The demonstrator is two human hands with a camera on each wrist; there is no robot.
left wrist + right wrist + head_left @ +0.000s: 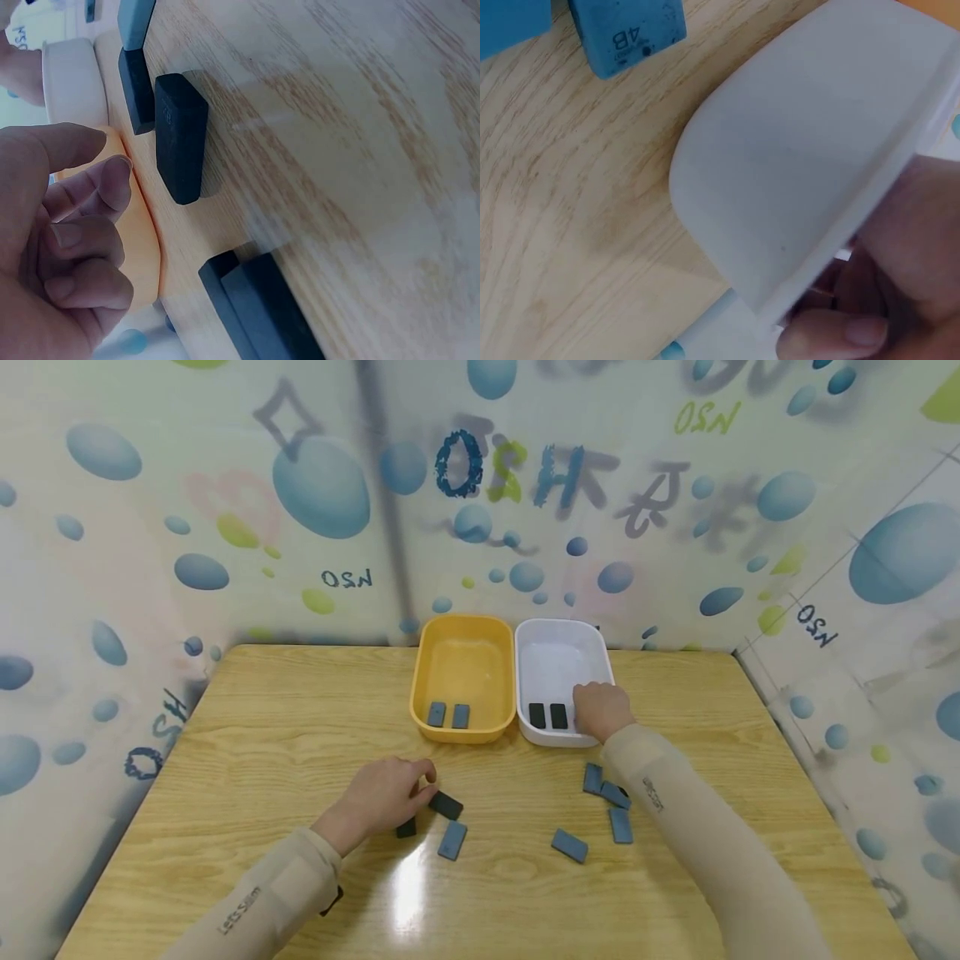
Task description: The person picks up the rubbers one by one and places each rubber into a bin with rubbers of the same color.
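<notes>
My left hand (386,793) hovers over the table, fingers loosely bent and nothing between thumb and forefinger. Its fingertips are right by a black eraser (446,805) in the head view; another black eraser (406,828) is partly covered by the hand. A blue eraser (452,841) lies just nearer. My right hand (602,710) reaches over the front right of the white bin (564,639), fingers curled inside its rim. I cannot tell whether it holds something. Beside it in the bin are two black erasers (537,716).
Left of the white bin stands a yellow bin (465,647) with two blue erasers (461,717) inside. Several blue erasers (569,846) are scattered by the right forearm, one marked 4B (634,37). A dark eraser (332,900) peeks out by the left sleeve. A patterned wall covering (465,577) rises behind.
</notes>
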